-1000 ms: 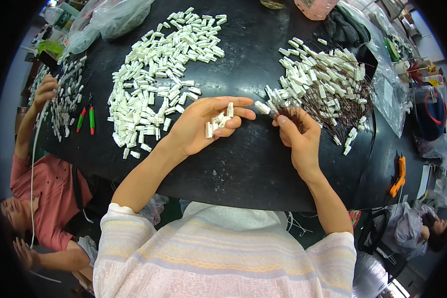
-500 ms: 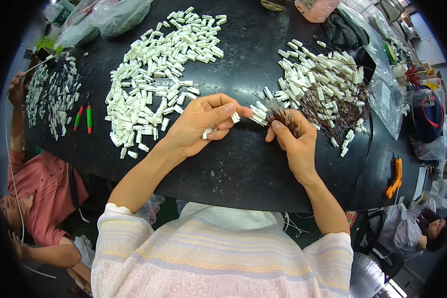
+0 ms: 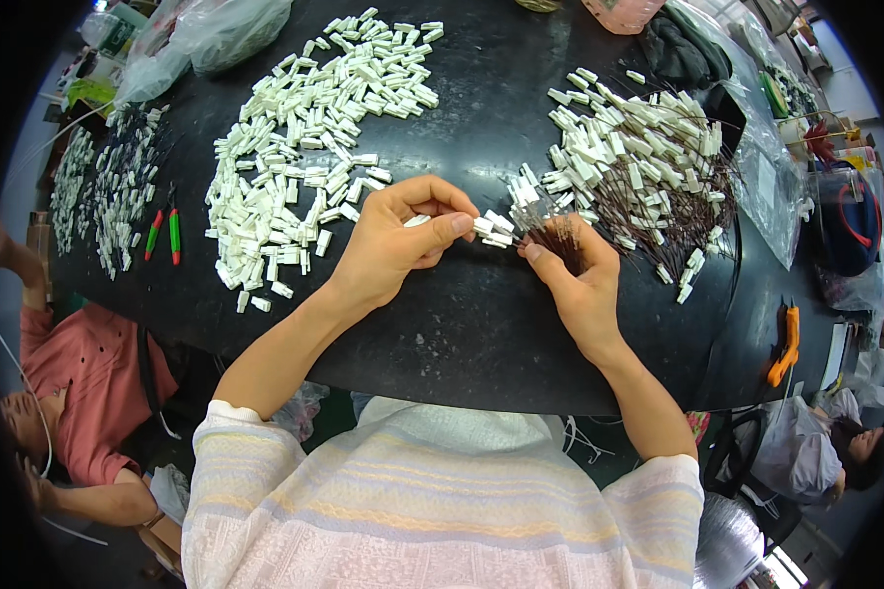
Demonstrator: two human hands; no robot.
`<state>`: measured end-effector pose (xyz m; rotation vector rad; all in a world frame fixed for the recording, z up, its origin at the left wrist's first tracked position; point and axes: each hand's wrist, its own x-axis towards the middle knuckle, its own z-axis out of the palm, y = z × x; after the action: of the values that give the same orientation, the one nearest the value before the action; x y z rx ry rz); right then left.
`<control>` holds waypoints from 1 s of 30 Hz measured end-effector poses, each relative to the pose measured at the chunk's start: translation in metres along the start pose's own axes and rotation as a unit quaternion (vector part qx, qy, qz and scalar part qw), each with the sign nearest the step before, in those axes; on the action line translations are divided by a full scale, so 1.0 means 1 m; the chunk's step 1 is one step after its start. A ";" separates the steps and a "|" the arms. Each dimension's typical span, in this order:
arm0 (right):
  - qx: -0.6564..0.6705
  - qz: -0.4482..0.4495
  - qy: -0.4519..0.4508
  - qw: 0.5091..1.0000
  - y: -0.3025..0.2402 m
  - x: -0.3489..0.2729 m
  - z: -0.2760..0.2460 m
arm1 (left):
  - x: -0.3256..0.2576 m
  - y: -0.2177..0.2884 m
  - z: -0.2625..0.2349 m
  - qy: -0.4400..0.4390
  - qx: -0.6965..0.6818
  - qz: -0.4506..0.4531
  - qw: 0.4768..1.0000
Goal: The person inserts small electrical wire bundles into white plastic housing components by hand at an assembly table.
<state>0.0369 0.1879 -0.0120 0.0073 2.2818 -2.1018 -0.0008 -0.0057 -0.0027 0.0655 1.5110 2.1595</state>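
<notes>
White plastic connector housings cover much of the round black table (image 3: 442,324). Far left: a smaller batch of wired pieces (image 3: 103,191), with red- and green-handled pliers (image 3: 164,234) just beside it. Another person in a red shirt (image 3: 83,388) sits at the left rim.

Left of centre: large loose heap of white housings (image 3: 304,147), unwired. Left hand (image 3: 393,240) lies just right of this heap, thumb and forefinger pressed together on a small white housing (image 3: 491,230); the piece sticks out past the fingertips toward the right. A further white piece shows inside the curled fingers.

Right hand (image 3: 575,280) meets it at centre, fingers closed around a bundle of thin dark wires (image 3: 560,236). Bundle ends with white housings fan out above the fingertips, touching the pinched piece.

Right of the hands: heap of finished wired housings (image 3: 648,177), near the bundle. Clear plastic bag (image 3: 766,177) beyond it. Orange-handled tool (image 3: 784,344) at the right table edge.
</notes>
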 end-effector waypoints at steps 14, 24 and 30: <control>-0.027 -0.050 -0.031 0.998 -0.002 0.000 -0.001 | -0.002 -0.007 0.005 0.006 0.222 0.124 0.967; -0.027 -0.081 -0.054 0.995 0.000 0.004 -0.002 | -0.003 -0.007 0.005 -0.031 0.084 0.023 0.996; 0.079 0.076 0.034 0.993 -0.007 0.004 -0.006 | 0.010 0.003 -0.012 -0.012 -0.367 -0.164 0.915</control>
<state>0.0324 0.1932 -0.0043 0.2519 2.0673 -2.2277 -0.0144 -0.0128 -0.0065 -0.3880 0.5574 2.2747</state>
